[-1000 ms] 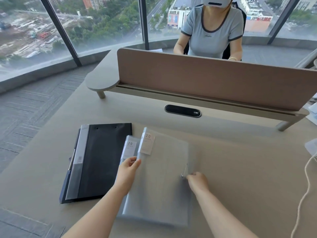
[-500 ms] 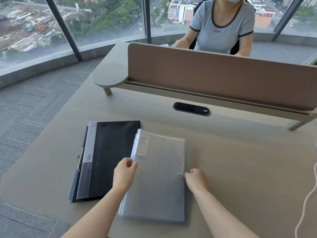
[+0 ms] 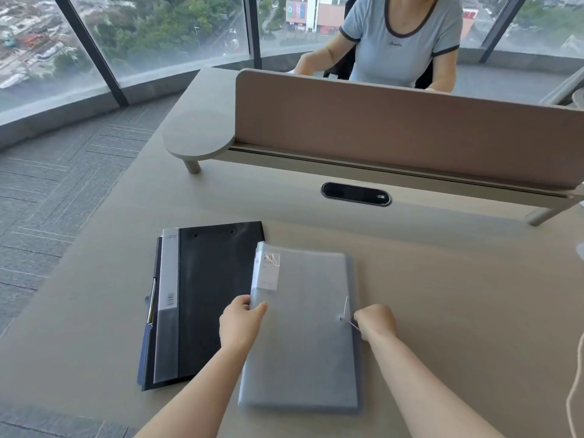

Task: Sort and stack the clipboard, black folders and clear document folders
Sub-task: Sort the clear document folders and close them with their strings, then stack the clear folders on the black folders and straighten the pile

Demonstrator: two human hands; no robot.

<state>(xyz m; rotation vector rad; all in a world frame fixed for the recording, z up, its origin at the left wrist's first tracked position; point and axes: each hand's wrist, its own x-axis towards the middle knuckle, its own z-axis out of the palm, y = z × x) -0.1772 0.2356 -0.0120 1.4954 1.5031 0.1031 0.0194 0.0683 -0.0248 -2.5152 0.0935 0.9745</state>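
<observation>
A stack of clear document folders (image 3: 303, 336) lies flat on the desk in front of me, edges lined up, with a white "20" label at its top left. My left hand (image 3: 241, 324) pinches the stack's left edge. My right hand (image 3: 376, 320) is closed at its right edge, beside the elastic cord and stud. To the left lies a pile of black folders (image 3: 215, 295) with a clear spine strip; a metal clip shows at the pile's left edge, where a dark blue board peeks out underneath.
A brown divider panel (image 3: 395, 131) stands across the desk (image 3: 458, 311), with a black cable grommet (image 3: 355, 193) below it. Another person sits behind the panel. A white cord (image 3: 576, 390) hangs at the right edge. The desk's left edge drops to carpet.
The two offset clear folders have been squared into one aligned stack. Both hands stayed at its edges. The view shifted so the desk items sit further right.
</observation>
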